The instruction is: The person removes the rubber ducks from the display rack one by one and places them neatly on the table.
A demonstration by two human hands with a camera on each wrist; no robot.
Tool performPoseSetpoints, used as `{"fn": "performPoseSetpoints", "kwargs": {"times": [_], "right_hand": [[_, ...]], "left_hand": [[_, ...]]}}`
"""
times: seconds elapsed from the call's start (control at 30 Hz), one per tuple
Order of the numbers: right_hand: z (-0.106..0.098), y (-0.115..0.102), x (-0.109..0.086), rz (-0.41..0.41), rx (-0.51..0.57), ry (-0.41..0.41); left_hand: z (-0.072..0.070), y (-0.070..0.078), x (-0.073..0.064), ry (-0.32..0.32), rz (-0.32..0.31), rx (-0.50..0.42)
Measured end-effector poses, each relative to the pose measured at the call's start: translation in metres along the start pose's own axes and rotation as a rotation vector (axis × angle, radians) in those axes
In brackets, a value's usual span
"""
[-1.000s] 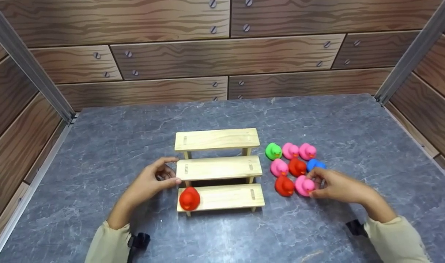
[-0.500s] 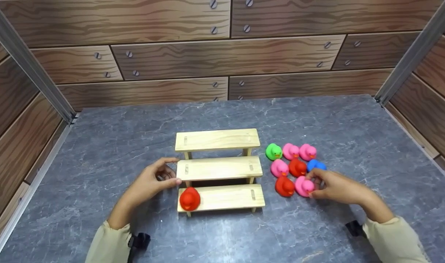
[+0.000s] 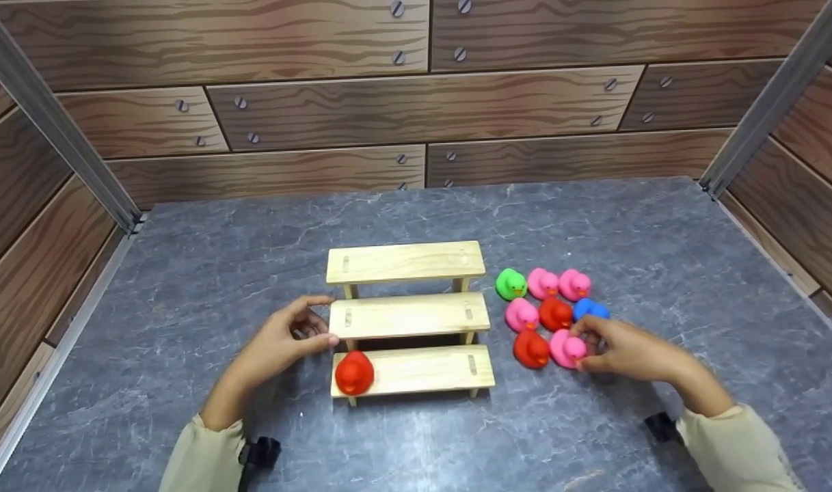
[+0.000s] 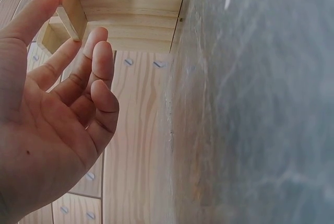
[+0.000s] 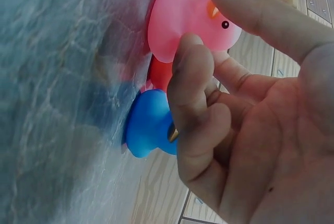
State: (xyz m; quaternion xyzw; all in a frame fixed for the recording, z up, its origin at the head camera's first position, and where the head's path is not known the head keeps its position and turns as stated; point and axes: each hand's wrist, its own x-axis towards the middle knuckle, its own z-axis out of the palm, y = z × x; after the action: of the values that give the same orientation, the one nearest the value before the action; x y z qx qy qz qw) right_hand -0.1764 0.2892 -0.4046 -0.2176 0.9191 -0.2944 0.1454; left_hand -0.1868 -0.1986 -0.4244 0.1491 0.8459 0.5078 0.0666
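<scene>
Near the middle of the head view stands a wooden three-step stand (image 3: pixel 416 316). My left hand (image 3: pixel 275 342) holds the left end of its middle step, with the thumb on the front edge and the index finger at the back edge. A red rubber duck (image 3: pixel 354 374) sits at the left end of the lowest step. To the right, my right hand (image 3: pixel 627 350) pinches a pink rubber duck (image 3: pixel 564 347) on the table. In the right wrist view the thumb lies by this pink duck's (image 5: pixel 175 20) beak, and the index finger is partly hidden behind it.
Beside the pinched duck sits another red duck (image 3: pixel 530 350). Behind are a blue duck (image 3: pixel 590 309), a red duck (image 3: pixel 556 314), a green duck (image 3: pixel 511 284) and several pink ducks (image 3: pixel 543 282). Wood-patterned walls (image 3: pixel 416 109) enclose the grey marbled table (image 3: pixel 251 239).
</scene>
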Motion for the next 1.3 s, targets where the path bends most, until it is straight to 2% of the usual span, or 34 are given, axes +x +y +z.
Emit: {"fn": "performPoseSetpoints", "kwargs": {"times": [0.33,0.57,0.77,1.1,1.3], "right_hand": [[-0.004,-0.004,-0.002,0.023,0.014,-0.02],[-0.011,-0.008,-0.008,-0.006,0.059,-0.002],[-0.014,-0.013,-0.011,-0.008,0.106,-0.027],[-0.007,-0.02,-0.01,-0.126,0.104,-0.037],[-0.002,-0.029,-0.008,-0.143,0.144,-0.038]], "left_hand": [[0.0,0.0,0.0,-0.006,0.001,-0.009],[0.0,-0.001,0.001,-0.001,0.005,-0.01],[0.0,-0.001,0.001,-0.003,0.005,-0.008],[0.0,-0.001,0.001,-0.004,0.003,-0.005],[0.0,-0.001,0.0,0.001,0.002,0.002]]}}
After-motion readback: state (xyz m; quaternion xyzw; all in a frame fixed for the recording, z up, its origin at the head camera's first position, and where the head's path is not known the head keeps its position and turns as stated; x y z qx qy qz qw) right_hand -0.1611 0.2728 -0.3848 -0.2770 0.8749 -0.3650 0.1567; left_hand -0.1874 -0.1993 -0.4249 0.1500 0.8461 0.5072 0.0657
